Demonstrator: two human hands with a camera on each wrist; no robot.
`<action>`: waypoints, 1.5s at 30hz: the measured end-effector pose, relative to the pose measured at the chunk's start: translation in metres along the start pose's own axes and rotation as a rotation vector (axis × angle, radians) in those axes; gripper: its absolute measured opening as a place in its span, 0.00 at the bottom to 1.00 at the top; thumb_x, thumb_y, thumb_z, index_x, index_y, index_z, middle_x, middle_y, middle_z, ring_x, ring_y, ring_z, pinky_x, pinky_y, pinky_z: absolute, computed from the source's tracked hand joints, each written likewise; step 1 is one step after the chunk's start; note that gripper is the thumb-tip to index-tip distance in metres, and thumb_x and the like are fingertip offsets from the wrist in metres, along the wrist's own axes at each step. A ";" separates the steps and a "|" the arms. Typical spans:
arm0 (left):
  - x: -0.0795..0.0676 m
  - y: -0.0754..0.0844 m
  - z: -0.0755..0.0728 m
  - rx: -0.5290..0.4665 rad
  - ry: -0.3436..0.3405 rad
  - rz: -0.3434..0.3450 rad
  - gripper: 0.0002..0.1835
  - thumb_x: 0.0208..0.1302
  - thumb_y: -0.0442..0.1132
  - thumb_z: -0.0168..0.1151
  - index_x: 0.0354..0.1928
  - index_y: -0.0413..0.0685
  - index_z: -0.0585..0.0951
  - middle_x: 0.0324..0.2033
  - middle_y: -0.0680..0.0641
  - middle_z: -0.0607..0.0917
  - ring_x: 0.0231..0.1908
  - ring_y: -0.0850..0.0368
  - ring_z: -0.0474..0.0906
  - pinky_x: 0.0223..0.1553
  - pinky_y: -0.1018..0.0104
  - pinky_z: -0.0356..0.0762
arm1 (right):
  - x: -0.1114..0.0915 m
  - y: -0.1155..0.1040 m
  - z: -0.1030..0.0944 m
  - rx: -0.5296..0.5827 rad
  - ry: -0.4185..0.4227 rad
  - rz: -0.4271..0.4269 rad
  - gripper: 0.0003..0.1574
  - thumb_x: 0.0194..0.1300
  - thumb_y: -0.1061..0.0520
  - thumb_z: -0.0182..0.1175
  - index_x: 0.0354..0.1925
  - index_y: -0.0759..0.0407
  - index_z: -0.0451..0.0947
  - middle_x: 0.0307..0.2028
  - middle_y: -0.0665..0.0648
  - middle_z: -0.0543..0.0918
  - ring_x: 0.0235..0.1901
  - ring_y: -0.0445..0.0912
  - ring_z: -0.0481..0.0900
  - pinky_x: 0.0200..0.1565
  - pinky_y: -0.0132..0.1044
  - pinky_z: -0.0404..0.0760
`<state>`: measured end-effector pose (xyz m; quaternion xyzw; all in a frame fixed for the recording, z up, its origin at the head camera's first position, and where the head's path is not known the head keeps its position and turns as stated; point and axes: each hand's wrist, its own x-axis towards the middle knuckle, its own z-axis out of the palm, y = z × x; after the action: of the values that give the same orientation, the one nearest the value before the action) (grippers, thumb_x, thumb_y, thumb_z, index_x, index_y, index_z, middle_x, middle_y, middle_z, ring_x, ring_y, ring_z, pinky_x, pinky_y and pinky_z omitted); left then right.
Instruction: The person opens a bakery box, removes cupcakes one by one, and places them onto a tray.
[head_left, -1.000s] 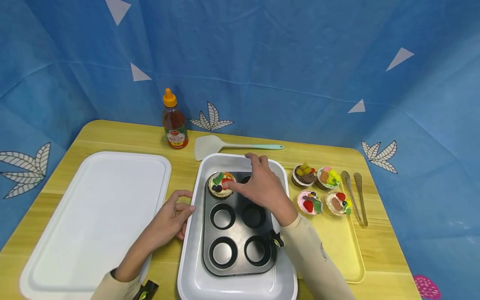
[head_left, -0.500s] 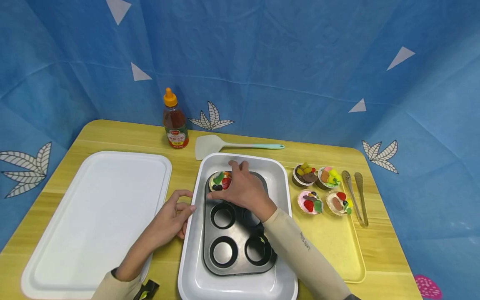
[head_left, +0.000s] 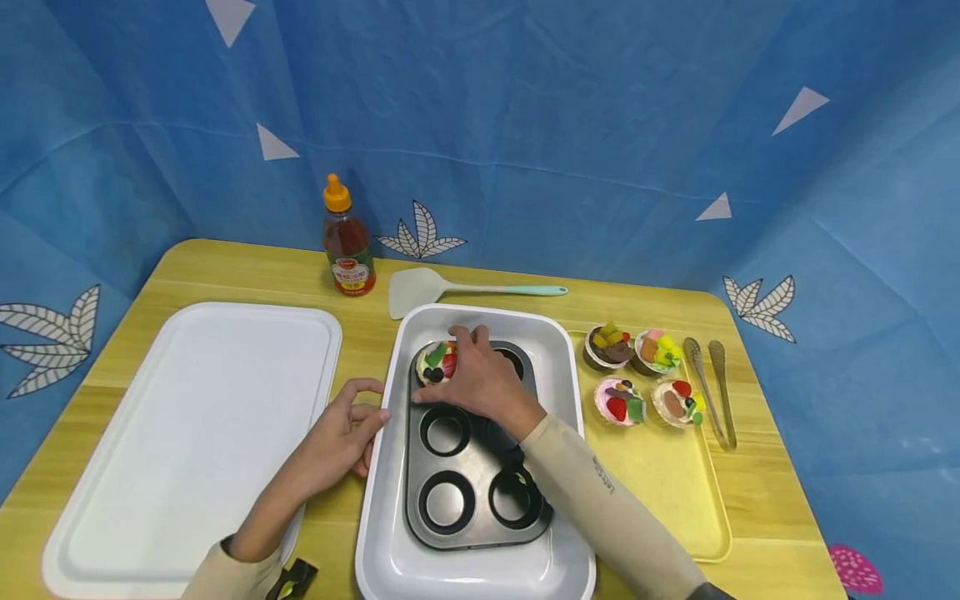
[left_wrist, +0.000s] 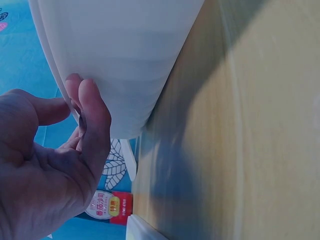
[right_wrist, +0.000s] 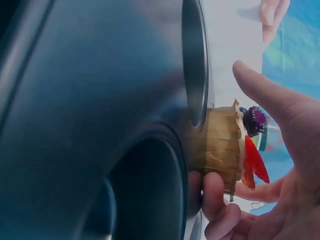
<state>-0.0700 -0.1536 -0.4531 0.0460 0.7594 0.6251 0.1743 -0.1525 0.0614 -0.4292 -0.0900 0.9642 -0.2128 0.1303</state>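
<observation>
In the head view my left hand pinches the left rim of a deep white tray. The left wrist view has the thumb on one side of the rim and fingers on the other. My right hand is spread round a fruit-topped cupcake at the far left cup of a dark muffin pan inside the tray. In the right wrist view the fingers touch or nearly touch the cupcake's tan wrapper, while the thumb stands apart from it.
A flat white tray lies at left. On a yellow tray at right are several cupcakes; metal tongs lie at its right edge. A sauce bottle and spatula are at the back.
My right hand has moved left and slightly down, closer round the cupcake, then hardly moved in the last half second. My left hand keeps its hold on the rim.
</observation>
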 end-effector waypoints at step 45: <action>0.000 -0.004 0.000 -0.019 -0.002 0.012 0.22 0.76 0.38 0.54 0.65 0.40 0.61 0.24 0.42 0.78 0.13 0.54 0.75 0.14 0.57 0.80 | 0.001 0.005 0.010 0.022 0.124 -0.118 0.46 0.49 0.42 0.70 0.61 0.61 0.70 0.46 0.59 0.71 0.29 0.46 0.75 0.27 0.36 0.78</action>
<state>-0.0698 -0.1545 -0.4569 0.0494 0.7531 0.6332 0.1717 -0.1511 0.0617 -0.4408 -0.1320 0.9610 -0.2361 0.0583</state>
